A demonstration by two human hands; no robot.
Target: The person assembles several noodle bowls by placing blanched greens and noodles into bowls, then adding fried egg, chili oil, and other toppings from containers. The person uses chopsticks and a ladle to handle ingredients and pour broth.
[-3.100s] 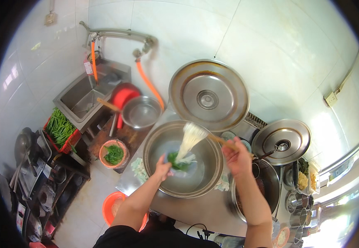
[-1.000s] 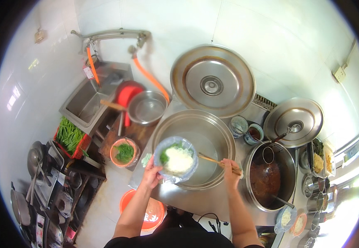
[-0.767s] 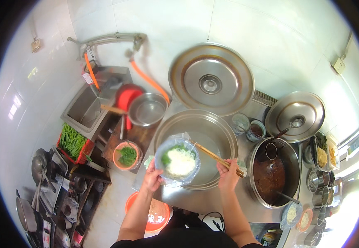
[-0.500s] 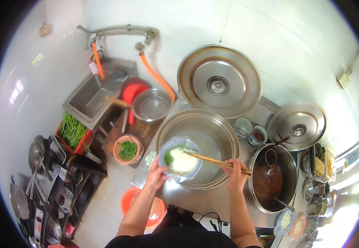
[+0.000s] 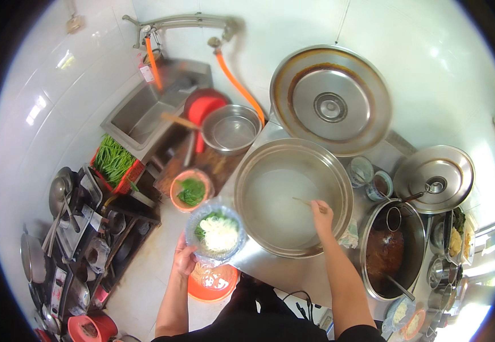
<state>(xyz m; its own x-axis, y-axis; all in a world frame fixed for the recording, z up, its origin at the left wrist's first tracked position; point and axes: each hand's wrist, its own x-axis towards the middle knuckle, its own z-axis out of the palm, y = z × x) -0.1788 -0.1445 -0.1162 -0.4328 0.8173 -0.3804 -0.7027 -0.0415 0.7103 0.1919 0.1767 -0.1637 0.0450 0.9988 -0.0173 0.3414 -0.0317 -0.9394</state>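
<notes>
My left hand (image 5: 185,255) grips a plastic-lined bowl (image 5: 191,226) from its left side, just left of the large steel pot (image 5: 244,225). White noodles (image 5: 222,236) fill most of the bowl, with chopped greens along their left and far side. Fingers wrapped round a pair of wooden chopsticks (image 5: 301,200), my right hand (image 5: 321,217) is over the right part of the pot. The chopsticks point left across cloudy water (image 5: 279,185); whether their tips touch it I cannot tell.
A pot of brown broth (image 5: 385,248) with a ladle stands at right. Two steel lids lean on the wall; one is the big lid (image 5: 350,102). Left are an orange tub of greens (image 5: 191,192), a steel basin (image 5: 233,128) and a sink (image 5: 136,122). An orange basin (image 5: 216,283) sits below.
My left hand has carried the bowl left, away from over the pot. My right hand has drawn the chopsticks out of the noodles and now holds them over the pot. The view has shifted.
</notes>
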